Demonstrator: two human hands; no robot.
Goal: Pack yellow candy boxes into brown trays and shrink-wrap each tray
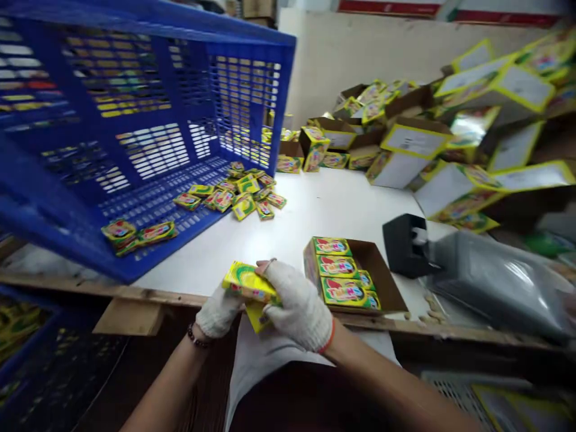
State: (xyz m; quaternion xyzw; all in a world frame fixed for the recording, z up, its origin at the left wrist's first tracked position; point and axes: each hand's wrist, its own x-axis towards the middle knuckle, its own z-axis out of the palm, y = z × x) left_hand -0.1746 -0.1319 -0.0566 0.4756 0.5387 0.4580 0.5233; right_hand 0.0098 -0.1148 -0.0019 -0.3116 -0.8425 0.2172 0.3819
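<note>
Both my hands wear white knit gloves with the fingertips bare. My left hand [219, 312] is closed on the left end of a bundle of yellow-and-green packets [247, 279], just past the table's front edge. From the right, my right hand [297, 305] wraps round the same bundle. A further yellow piece hangs below it, and I cannot tell whether it is a packet or a flap. Beside my right hand stands an open carton [380, 282], partly filled with printed yellow packets [344, 291] in a column.
A blue crate [148, 18] lies on its side at the left, loose packets [243, 192] spilling from its mouth onto the white table [288, 231]. Open cartons [407, 144] pile up at the back right. A black tape dispenser [407, 246] and clear plastic bags [499, 282] lie right.
</note>
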